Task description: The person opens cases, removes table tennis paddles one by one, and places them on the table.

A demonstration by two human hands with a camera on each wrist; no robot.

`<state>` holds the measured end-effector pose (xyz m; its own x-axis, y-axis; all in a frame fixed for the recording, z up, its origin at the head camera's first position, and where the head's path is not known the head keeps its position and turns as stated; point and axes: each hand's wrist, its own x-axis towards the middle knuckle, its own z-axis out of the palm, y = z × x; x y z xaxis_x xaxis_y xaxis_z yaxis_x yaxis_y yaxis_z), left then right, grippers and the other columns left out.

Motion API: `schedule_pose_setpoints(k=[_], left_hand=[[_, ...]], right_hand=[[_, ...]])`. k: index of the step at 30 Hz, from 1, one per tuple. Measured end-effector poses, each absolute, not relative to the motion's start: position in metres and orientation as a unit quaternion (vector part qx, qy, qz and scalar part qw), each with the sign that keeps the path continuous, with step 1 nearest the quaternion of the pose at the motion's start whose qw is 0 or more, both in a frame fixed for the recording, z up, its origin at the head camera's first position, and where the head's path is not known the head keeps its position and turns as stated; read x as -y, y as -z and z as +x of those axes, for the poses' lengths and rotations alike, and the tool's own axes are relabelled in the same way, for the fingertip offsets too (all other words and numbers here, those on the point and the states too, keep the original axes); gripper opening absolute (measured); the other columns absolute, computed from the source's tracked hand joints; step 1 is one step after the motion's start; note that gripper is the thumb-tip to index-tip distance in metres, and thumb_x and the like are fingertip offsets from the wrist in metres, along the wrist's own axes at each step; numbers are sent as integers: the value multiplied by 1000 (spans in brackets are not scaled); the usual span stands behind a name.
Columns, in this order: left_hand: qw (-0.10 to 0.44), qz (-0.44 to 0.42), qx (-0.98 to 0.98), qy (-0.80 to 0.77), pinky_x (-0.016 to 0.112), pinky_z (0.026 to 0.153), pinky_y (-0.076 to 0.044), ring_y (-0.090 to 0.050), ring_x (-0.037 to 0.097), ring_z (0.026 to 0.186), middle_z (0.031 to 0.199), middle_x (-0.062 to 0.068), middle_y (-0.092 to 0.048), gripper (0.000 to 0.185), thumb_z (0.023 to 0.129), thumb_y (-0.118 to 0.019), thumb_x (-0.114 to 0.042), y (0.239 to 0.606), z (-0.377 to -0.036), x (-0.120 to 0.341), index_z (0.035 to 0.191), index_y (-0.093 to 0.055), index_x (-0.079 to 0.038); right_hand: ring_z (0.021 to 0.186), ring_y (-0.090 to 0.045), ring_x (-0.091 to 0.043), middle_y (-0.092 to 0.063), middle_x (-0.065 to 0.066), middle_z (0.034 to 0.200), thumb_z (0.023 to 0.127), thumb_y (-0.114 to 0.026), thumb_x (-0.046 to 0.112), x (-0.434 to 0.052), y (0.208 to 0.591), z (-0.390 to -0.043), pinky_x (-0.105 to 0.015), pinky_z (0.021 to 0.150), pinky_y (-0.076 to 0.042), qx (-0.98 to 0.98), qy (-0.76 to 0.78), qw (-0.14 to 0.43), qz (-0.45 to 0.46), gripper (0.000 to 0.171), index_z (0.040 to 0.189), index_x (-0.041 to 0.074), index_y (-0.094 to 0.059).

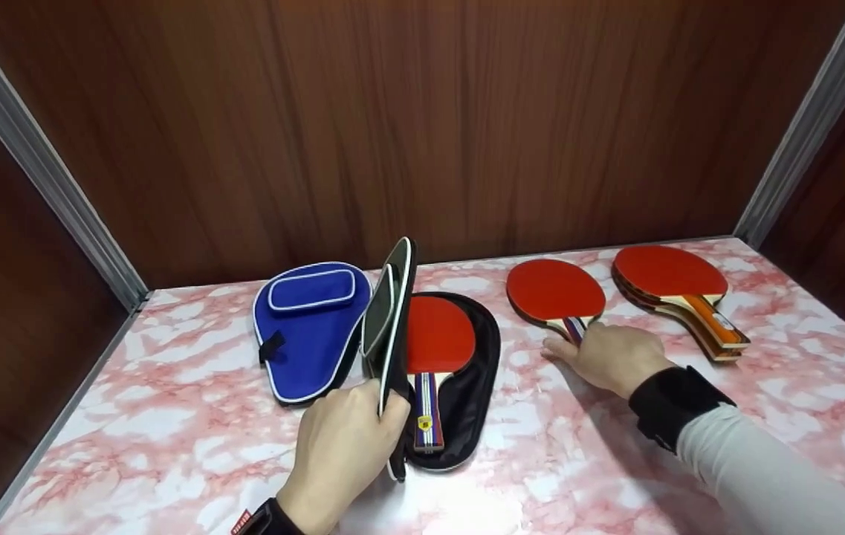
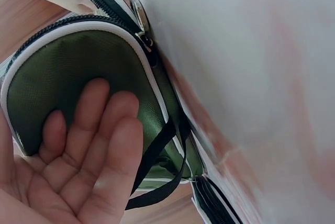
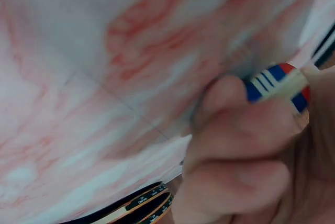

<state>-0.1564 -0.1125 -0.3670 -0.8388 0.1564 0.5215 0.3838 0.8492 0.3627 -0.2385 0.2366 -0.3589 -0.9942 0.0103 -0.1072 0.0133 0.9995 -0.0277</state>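
Note:
My left hand (image 1: 348, 438) holds up the flap of a dark green table tennis bat case (image 1: 376, 319), thumb on the inner side and fingers along the outside. In the left wrist view those fingers lie against the green fabric (image 2: 125, 67), beside a black strap (image 2: 159, 171). A red bat (image 1: 441, 338) with a striped handle lies inside the opened case. To the right, my right hand (image 1: 619, 357) grips the striped handle of another red bat (image 1: 556, 290). The handle's butt end (image 3: 280, 85) pokes out of the curled fingers in the right wrist view.
A blue bat case (image 1: 311, 334) with white piping lies left of the green one. At the back right are stacked red bats (image 1: 671, 271) with orange handles. Dark wood panels (image 1: 429, 134) enclose the marbled pink-and-white tabletop (image 1: 169, 416).

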Motion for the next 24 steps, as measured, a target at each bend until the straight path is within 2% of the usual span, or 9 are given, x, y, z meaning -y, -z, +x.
schedule_pose_setpoints(k=[2,4,6,9,12,14,18,24], left_hand=[[246,-146,929,236,44,46,-36,-60,30,49,52,-3,-45,44,96,-70,-27,369,-156,112,61,-44,-22],[249,-144,928,237,44,46,-37,-59,31,49,52,-2,-44,45,97,-70,-27,369,-155,112,61,-43,-21],[251,-143,928,237,45,46,-37,-57,30,48,52,-3,-42,45,97,-70,-26,368,-155,112,61,-43,-21],[248,-146,927,240,44,46,-37,-55,29,47,52,-4,-40,45,98,-69,-27,368,-155,111,61,-44,-21],[245,-153,928,236,45,46,-37,-57,30,48,53,-4,-41,44,98,-68,-27,365,-157,110,61,-45,-21],[244,-153,928,235,44,46,-37,-56,29,48,53,-4,-40,44,97,-68,-26,364,-157,110,61,-44,-21],[247,-150,928,234,43,46,-36,-54,27,47,53,-5,-38,45,98,-69,-26,364,-156,112,61,-43,-21],[244,-149,928,238,43,46,-37,-56,27,48,53,-4,-42,45,99,-69,-27,368,-155,112,62,-43,-22]], right_hand=[[65,-63,-38,-58,-13,68,108,-46,72,-237,357,-234,-52,63,-54,-1000,-5,27,2,76,85,1,-60],[61,-63,-40,-56,-12,63,109,-49,69,-237,357,-228,-52,58,-53,-999,-25,-28,-7,75,79,1,-62],[65,-65,-44,-59,-16,67,109,-54,66,-235,356,-222,-55,59,-56,-995,-38,-88,-20,75,83,-3,-66],[96,-70,-52,-71,-30,100,108,-59,63,-232,354,-211,-65,78,-60,-989,-31,-136,-41,75,109,-12,-72],[129,-59,-56,-63,-35,139,108,-59,62,-223,352,-201,-74,101,-51,-990,13,-128,-58,79,139,-11,-64],[139,-55,-55,-59,-34,148,108,-60,62,-213,350,-195,-75,107,-46,-989,47,-119,-72,80,148,-8,-60],[139,-57,-50,-61,-30,149,107,-67,56,-183,346,-185,-69,112,-46,-980,97,-122,-122,76,148,-7,-61],[130,-63,-42,-69,-22,136,105,-73,51,-136,344,-174,-58,113,-49,-969,134,-109,-177,65,137,-5,-69]])
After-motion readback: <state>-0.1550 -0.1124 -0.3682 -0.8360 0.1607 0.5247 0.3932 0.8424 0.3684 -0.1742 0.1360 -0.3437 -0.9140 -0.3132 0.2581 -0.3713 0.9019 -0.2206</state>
